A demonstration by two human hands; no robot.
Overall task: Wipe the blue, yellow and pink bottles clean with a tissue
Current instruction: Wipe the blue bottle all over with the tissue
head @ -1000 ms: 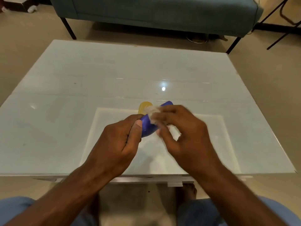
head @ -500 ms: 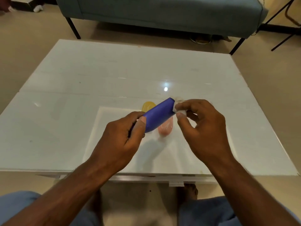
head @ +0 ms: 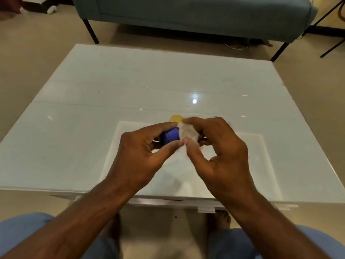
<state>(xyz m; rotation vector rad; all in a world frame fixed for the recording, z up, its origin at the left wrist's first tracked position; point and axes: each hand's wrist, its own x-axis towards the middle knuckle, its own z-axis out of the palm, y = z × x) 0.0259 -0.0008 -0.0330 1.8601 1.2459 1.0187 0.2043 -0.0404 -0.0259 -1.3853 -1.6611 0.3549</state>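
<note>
My left hand point(head: 141, 154) grips the blue bottle point(head: 170, 136) above the white table, thumb below and fingers on top. My right hand point(head: 216, 150) pinches a crumpled white tissue point(head: 187, 132) against the bottle's right end, covering that end. Just behind my hands the top of the yellow bottle point(head: 175, 118) shows on the table. The pink bottle is hidden behind my right hand.
A white mat point(head: 257, 161) lies on the glossy white table point(head: 93, 101) under my hands. A grey-blue sofa point(head: 186, 14) on black legs stands beyond the table's far edge. My knees are below the near edge.
My right hand slid the tissue back over the bottle's right end. The left hand turned the bottle so less blue shows. The pink bottle is now covered by my right hand.
</note>
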